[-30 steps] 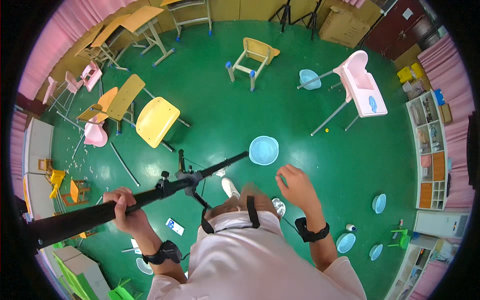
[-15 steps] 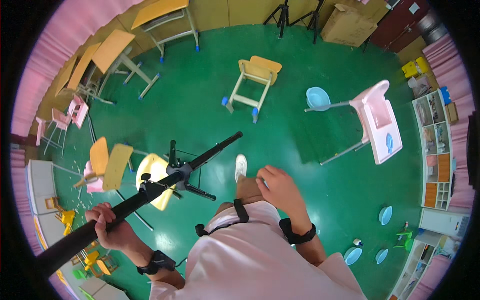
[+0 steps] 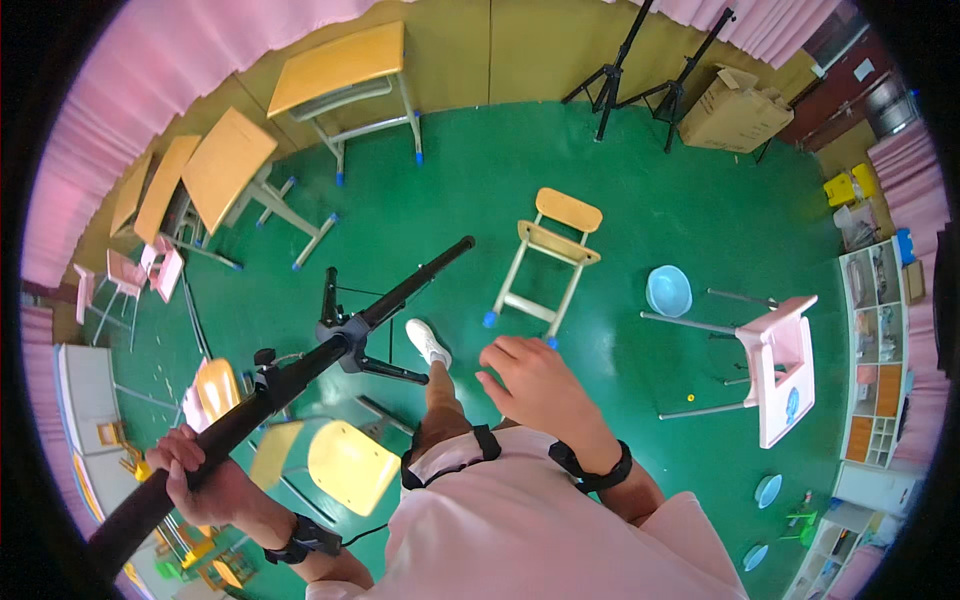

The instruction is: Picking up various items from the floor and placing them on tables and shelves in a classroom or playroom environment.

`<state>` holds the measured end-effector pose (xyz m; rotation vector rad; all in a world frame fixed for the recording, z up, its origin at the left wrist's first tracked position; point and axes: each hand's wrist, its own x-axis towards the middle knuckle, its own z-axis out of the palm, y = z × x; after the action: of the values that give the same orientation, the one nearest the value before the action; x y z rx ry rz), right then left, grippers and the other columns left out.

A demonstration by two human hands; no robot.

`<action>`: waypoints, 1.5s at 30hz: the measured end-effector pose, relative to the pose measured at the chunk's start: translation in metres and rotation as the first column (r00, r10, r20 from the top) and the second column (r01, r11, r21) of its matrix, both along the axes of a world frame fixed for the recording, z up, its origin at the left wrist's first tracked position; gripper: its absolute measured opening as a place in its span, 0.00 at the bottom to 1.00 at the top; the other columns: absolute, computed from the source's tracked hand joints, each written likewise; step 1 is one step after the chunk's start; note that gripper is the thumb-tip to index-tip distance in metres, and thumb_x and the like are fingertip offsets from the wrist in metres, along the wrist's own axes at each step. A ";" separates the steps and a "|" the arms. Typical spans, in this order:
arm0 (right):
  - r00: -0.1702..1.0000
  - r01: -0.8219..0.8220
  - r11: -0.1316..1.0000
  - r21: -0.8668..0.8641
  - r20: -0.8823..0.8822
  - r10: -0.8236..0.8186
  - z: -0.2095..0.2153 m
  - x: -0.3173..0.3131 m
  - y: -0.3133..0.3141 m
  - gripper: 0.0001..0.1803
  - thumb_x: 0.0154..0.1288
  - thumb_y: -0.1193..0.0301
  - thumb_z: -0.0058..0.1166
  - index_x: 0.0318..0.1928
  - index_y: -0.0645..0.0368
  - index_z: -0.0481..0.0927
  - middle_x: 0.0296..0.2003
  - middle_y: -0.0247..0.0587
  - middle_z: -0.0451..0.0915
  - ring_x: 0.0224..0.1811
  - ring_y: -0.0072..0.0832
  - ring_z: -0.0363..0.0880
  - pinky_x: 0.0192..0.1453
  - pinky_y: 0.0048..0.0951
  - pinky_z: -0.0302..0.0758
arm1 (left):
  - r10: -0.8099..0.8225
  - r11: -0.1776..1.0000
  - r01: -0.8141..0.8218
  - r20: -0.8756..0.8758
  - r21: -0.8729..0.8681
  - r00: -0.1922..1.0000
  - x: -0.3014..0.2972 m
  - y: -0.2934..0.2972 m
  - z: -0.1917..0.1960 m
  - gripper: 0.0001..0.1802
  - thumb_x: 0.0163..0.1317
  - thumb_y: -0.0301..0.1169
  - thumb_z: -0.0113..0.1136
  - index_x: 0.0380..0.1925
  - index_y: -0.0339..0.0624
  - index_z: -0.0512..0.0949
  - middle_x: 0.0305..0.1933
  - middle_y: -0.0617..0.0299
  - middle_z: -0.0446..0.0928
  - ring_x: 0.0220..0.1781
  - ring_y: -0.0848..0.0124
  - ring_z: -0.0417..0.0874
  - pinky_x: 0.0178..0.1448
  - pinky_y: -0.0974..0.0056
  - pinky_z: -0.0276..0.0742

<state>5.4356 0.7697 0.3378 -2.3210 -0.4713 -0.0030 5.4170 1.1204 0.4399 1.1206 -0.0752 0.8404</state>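
Note:
My left hand (image 3: 200, 480) grips a long black tripod stand (image 3: 300, 365) by its pole, carried level above the green floor with its folded legs (image 3: 345, 330) sticking out near the middle. My right hand (image 3: 535, 385) hangs free in front of my chest with fingers apart and nothing in it. One of my feet in a white shoe (image 3: 428, 342) steps forward under the pole. A small wooden chair (image 3: 550, 255) stands just ahead of my right hand.
A yellow chair (image 3: 340, 465) lies below my left arm. Wooden desks (image 3: 340, 75) line the far left wall. Two black stands (image 3: 640, 70) and a cardboard box (image 3: 735, 115) stand at the back. A blue bowl (image 3: 668, 290) and a tipped pink chair (image 3: 785, 365) lie right.
I have walked forward with the tripod stand; the wooden chair and desks are nearer, the yellow chair has slid under my left arm, and the blue bowl has shifted right.

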 end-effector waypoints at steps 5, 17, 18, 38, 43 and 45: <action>0.979 0.201 0.978 -0.057 0.024 -0.200 -0.006 0.119 0.033 0.08 0.55 0.70 0.56 0.31 0.59 0.72 0.28 0.44 0.71 0.34 0.42 0.74 0.39 0.41 0.71 | -0.132 0.991 0.133 -0.060 0.021 0.989 0.159 0.010 -0.010 0.09 0.48 0.26 0.53 0.24 0.44 0.62 0.21 0.65 0.59 0.26 0.73 0.59 0.43 0.66 0.58; 0.847 0.499 0.866 0.040 -0.234 -0.477 -0.028 0.320 -0.013 0.08 0.58 0.71 0.52 0.27 0.63 0.73 0.28 0.49 0.74 0.32 0.46 0.76 0.36 0.44 0.73 | -0.490 0.864 0.503 -0.231 0.000 0.841 0.547 -0.093 -0.063 0.09 0.46 0.23 0.56 0.25 0.41 0.65 0.24 0.63 0.65 0.27 0.72 0.63 0.37 0.68 0.61; 0.834 0.528 0.845 0.078 -0.231 -0.500 -0.037 0.337 -0.024 0.08 0.60 0.70 0.51 0.30 0.63 0.74 0.29 0.48 0.74 0.32 0.48 0.74 0.36 0.44 0.72 | -0.494 0.863 0.505 -0.252 -0.024 0.832 0.571 -0.109 -0.066 0.09 0.46 0.22 0.56 0.24 0.41 0.65 0.25 0.63 0.65 0.28 0.72 0.64 0.38 0.68 0.62; 0.666 0.723 0.691 0.005 -0.273 -0.695 -0.039 0.644 -0.240 0.06 0.59 0.73 0.52 0.32 0.63 0.74 0.31 0.50 0.75 0.35 0.48 0.76 0.37 0.44 0.73 | -0.806 0.515 0.857 -0.357 -0.028 0.472 0.963 -0.417 -0.174 0.11 0.43 0.19 0.60 0.25 0.41 0.69 0.28 0.62 0.69 0.34 0.70 0.71 0.44 0.68 0.65; 0.571 0.779 0.623 -0.078 -0.323 -0.755 -0.029 0.694 -0.272 0.06 0.59 0.73 0.52 0.32 0.63 0.73 0.29 0.50 0.75 0.33 0.49 0.76 0.36 0.44 0.72 | -0.829 0.366 0.926 -0.484 -0.091 0.280 1.021 -0.478 -0.208 0.13 0.41 0.16 0.60 0.26 0.42 0.70 0.30 0.62 0.70 0.36 0.71 0.71 0.46 0.67 0.67; 0.544 0.807 0.589 -0.050 -0.327 -0.773 -0.027 0.712 -0.292 0.06 0.59 0.73 0.52 0.31 0.63 0.73 0.29 0.50 0.75 0.33 0.49 0.76 0.36 0.44 0.72 | -0.832 0.325 0.942 -0.499 -0.087 0.242 1.041 -0.507 -0.218 0.13 0.41 0.15 0.60 0.26 0.42 0.70 0.31 0.62 0.70 0.38 0.71 0.71 0.48 0.68 0.67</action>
<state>6.1473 0.4777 0.3108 -2.1656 0.7738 -0.0917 6.4584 0.6139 0.2224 1.2213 -0.4029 -0.5628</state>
